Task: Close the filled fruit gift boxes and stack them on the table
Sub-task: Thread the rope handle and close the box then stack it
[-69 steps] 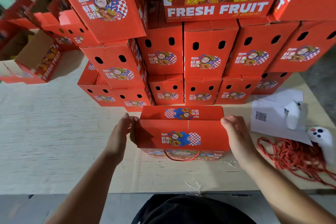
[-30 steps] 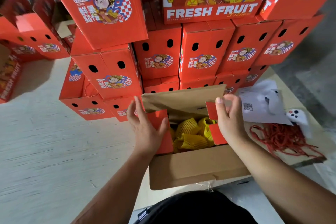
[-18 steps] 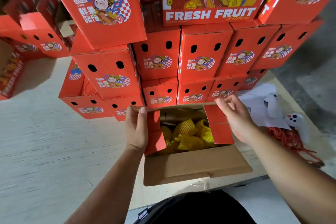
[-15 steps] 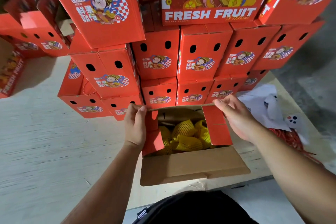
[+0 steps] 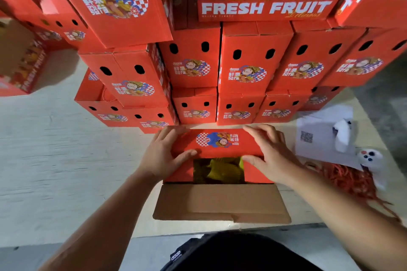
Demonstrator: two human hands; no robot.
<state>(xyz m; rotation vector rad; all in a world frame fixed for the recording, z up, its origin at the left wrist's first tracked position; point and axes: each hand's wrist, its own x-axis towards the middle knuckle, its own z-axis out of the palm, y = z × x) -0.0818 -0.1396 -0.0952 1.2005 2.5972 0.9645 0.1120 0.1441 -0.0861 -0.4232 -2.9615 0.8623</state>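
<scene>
A red fruit gift box (image 5: 218,145) stands at the table's near edge. Its far lid flap is folded down flat, with a cartoon logo on it. My left hand (image 5: 164,155) presses on the flap's left end with straight fingers and the thumb along its near edge. My right hand (image 5: 268,156) presses on the right end the same way. Yellow net-wrapped fruit (image 5: 219,169) shows through the gap between the two side flaps. The near brown flap (image 5: 220,202) lies open toward me. A wall of closed red boxes (image 5: 246,61) is stacked right behind.
White papers with a QR code (image 5: 317,138) and a tangle of red cord (image 5: 350,180) lie to the right, with a white controller (image 5: 370,156) among them. More red boxes (image 5: 26,66), some open, stand at the far left. The pale table (image 5: 55,160) stretches left.
The box was closed, then its flaps stood open with both hands on the side flaps. Now the side flaps are folded in and the far lid flap is pressed down over them.
</scene>
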